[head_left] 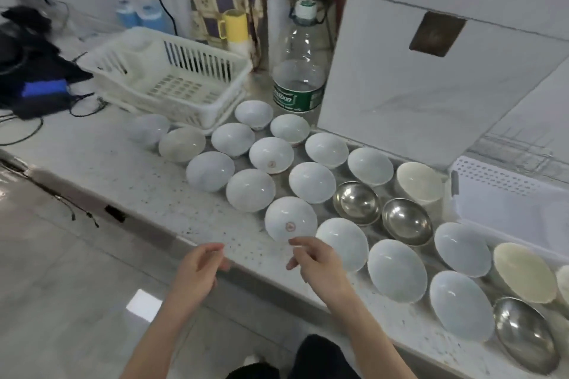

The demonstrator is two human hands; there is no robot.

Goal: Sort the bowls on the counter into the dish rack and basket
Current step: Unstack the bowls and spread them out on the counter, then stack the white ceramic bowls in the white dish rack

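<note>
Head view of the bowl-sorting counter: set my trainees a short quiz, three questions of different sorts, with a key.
1. True or false: the white slatted basket at the back of the counter already holds bowls.
2. Multiple choice: the bowl with the red mark nearest the right hand is made of A) shiny metal, B) white ceramic, C) clear glass.
3. Fill in: between the basket and the white wall panel stands a clear plastic ____ with a green label.

Key
1. False; only its bare slotted floor shows.
2. B.
3. Bottle.

Note: the left hand and the right hand both hover loosely curled, holding nothing.
</note>
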